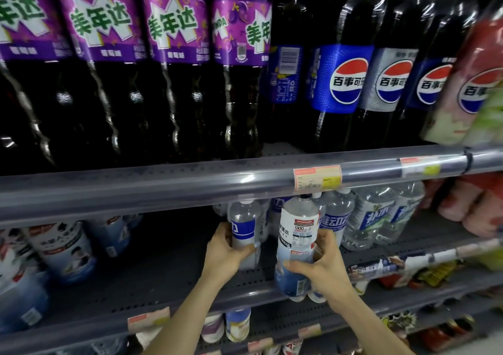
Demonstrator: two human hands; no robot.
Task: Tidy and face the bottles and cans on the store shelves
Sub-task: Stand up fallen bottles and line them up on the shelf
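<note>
My left hand (223, 254) grips a clear bottle with a blue label (243, 232) that stands on the middle shelf (163, 273). My right hand (324, 265) holds a taller clear bottle with a white label and black cap (298, 235) near the shelf's front edge, its base by the rim. A second clear bottle sits partly hidden behind my right hand. More clear bottles with blue labels (336, 218) stand right behind them.
The upper shelf carries large dark bottles with purple labels (174, 28) and cola bottles with blue labels (343, 79). White-blue packs (65, 248) stand at the left of the middle shelf, water bottles (378, 216) and pink packs (476, 205) at the right. Price tags hang on the rails.
</note>
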